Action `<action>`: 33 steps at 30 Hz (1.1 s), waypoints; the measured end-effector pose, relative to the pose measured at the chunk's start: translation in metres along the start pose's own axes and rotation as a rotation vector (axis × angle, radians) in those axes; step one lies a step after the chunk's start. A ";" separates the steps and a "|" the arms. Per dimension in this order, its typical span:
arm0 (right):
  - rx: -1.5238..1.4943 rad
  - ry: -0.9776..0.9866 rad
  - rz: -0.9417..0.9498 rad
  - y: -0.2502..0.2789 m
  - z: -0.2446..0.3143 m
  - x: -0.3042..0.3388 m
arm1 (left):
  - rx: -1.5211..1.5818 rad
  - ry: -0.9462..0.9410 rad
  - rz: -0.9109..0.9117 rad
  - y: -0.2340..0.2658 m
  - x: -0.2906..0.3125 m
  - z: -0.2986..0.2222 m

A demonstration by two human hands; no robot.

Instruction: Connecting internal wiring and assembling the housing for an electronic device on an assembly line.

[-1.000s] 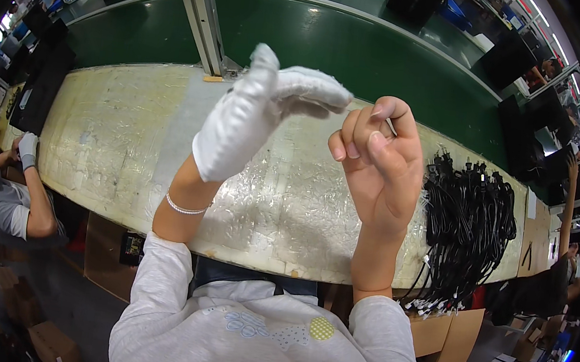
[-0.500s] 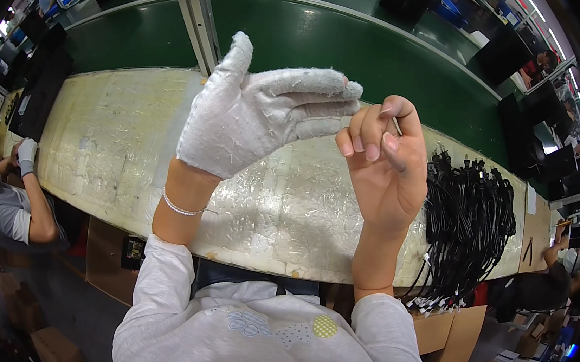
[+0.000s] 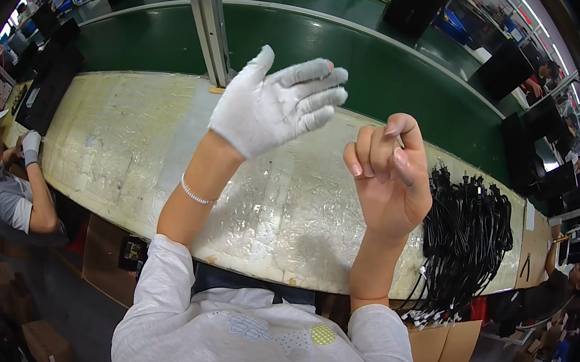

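My left hand (image 3: 273, 108) wears a white knitted glove and is raised over the worktable (image 3: 133, 129), palm up. Its fingers are stretched and slightly spread, with nothing in them; a fingertip shows through at one glove tip. A beaded bracelet (image 3: 195, 194) circles the left wrist. To its right, my bare right hand (image 3: 392, 181) is held up with the palm toward me. The fingers curl in and the thumb bends close to them; no object shows in that hand. A gap separates the two hands.
A heap of black cables (image 3: 467, 231) with white connectors lies on the table's right side, near pliers (image 3: 525, 266). A metal post (image 3: 208, 20) rises at the far edge before the green belt (image 3: 304, 48). Co-workers sit left and right. A cardboard box (image 3: 452, 353) stands below right.
My left hand has drawn back from the right hand, where its gloved fingertips met the bare fingers. The right hand stays curled and sits slightly lower in view.
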State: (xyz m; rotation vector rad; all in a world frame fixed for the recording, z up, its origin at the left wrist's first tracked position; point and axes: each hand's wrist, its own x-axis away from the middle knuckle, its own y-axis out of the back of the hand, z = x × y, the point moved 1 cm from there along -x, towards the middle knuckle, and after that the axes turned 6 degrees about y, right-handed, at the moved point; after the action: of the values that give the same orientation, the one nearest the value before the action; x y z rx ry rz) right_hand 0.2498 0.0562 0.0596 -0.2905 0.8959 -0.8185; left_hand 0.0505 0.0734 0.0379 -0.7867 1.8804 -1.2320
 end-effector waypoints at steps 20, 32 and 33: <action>1.243 0.034 0.052 0.049 -0.105 -0.003 | -2.564 0.209 -0.935 0.193 -0.010 -0.002; 1.567 0.019 0.120 0.119 -0.174 0.013 | -2.487 0.157 -0.867 0.149 0.040 0.043; 1.670 0.035 0.092 0.129 -0.181 0.016 | -2.485 0.153 -0.892 0.147 0.047 0.046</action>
State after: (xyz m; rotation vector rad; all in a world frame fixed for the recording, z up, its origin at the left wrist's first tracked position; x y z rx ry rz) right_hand 0.1789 0.1490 -0.1307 1.2100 0.0342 -1.2176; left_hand 0.0497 0.0649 -0.1229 -2.6709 2.2963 1.7540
